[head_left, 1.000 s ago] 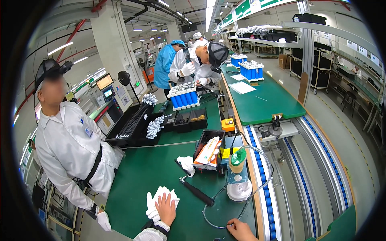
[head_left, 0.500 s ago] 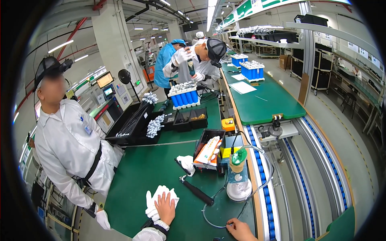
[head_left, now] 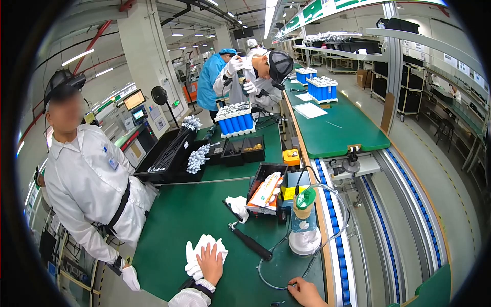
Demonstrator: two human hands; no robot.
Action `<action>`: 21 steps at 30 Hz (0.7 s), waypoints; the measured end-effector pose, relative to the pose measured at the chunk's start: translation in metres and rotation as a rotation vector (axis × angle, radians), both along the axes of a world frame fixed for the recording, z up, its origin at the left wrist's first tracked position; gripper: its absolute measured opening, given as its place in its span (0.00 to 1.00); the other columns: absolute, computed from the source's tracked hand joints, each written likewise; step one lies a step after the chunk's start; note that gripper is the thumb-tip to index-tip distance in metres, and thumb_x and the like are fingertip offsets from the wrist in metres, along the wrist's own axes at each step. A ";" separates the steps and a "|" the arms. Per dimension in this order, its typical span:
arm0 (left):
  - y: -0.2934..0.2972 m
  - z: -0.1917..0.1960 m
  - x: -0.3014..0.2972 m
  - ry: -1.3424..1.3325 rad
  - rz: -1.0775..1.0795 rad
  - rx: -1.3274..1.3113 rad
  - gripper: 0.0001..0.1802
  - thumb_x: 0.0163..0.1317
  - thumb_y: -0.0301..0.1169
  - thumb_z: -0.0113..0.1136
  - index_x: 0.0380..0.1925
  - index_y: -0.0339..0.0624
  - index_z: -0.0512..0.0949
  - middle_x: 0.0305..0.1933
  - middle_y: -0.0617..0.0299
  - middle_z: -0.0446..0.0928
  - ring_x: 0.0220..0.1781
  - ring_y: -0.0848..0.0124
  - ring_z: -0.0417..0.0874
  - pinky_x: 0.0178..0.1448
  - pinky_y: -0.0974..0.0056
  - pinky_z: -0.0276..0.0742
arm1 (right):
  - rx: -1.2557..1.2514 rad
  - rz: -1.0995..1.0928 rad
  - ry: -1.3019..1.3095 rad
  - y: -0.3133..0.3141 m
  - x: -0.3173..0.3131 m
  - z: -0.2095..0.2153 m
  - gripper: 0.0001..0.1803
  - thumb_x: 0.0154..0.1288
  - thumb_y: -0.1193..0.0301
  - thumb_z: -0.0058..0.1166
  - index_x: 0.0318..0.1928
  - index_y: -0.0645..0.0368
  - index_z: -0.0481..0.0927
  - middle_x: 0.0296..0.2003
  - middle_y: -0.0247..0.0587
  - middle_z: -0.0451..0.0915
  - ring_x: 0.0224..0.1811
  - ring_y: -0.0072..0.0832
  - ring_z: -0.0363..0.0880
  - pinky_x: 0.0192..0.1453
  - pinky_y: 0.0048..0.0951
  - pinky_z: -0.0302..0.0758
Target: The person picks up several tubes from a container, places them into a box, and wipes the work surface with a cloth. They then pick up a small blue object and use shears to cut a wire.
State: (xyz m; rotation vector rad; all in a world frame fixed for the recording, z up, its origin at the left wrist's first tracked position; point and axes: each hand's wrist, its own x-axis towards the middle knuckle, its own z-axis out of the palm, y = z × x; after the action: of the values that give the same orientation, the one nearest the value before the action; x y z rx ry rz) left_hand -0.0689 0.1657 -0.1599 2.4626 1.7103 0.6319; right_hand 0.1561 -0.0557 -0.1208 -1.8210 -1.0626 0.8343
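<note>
My left hand (head_left: 210, 264) lies flat with its fingers apart on a crumpled pair of white work gloves (head_left: 192, 269), on the green table near its front edge. At the bottom of the view, my right hand (head_left: 306, 292) rests by the table's right side. Its fingers are slightly apart and hold nothing that I can see, though the frame edge cuts off part of it. A thin clear hose (head_left: 263, 277) curves along the tabletop just beyond its fingertips. Between and beyond my hands lies a tool with a black grip (head_left: 252, 244).
Further up stand a round white base (head_left: 304, 242) with a green-topped jar (head_left: 304, 201), and a black bin (head_left: 272, 174) holding packets. A roller conveyor (head_left: 332, 225) runs along the right. One person (head_left: 94, 179) stands at left; another (head_left: 255, 77) works over a blue cell pack (head_left: 236, 122).
My hands and the things near them keep their places. The co-worker at the far end has leaned a little to the right, and the hands on the upright tool have shifted.
</note>
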 end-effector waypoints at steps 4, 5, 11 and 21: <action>0.001 0.002 -0.002 0.011 0.012 0.000 0.22 0.61 0.41 0.43 0.54 0.46 0.67 0.61 0.54 0.60 0.65 0.52 0.53 0.64 0.43 0.41 | 0.008 0.019 0.042 0.003 0.001 -0.001 0.10 0.57 0.68 0.49 0.37 0.61 0.72 0.22 0.53 0.75 0.27 0.44 0.77 0.29 0.37 0.71; 0.001 0.002 -0.004 0.009 0.030 0.003 0.22 0.61 0.41 0.43 0.54 0.46 0.67 0.61 0.54 0.60 0.65 0.52 0.53 0.64 0.43 0.41 | 0.035 0.018 0.044 0.004 0.000 -0.001 0.10 0.57 0.69 0.49 0.37 0.61 0.73 0.22 0.53 0.75 0.27 0.44 0.77 0.29 0.37 0.71; 0.003 0.000 0.004 0.130 -0.024 0.123 0.23 0.60 0.44 0.42 0.52 0.47 0.68 0.59 0.53 0.63 0.59 0.49 0.62 0.57 0.39 0.55 | -0.030 0.030 -0.040 -0.007 0.002 -0.004 0.14 0.58 0.66 0.49 0.40 0.64 0.73 0.25 0.53 0.77 0.29 0.44 0.77 0.33 0.36 0.71; -0.008 -0.003 -0.005 0.070 0.046 0.106 0.23 0.61 0.46 0.42 0.55 0.51 0.65 0.61 0.57 0.60 0.64 0.52 0.56 0.61 0.40 0.48 | 0.015 0.130 -0.104 -0.004 0.009 -0.023 0.13 0.57 0.68 0.51 0.39 0.64 0.73 0.18 0.43 0.75 0.19 0.30 0.73 0.25 0.29 0.69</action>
State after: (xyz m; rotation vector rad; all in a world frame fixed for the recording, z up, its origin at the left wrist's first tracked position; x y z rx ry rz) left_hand -0.0735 0.1579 -0.1627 2.5514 1.8091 0.6654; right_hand 0.1646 -0.0595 -0.1434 -1.8140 -1.2613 0.8124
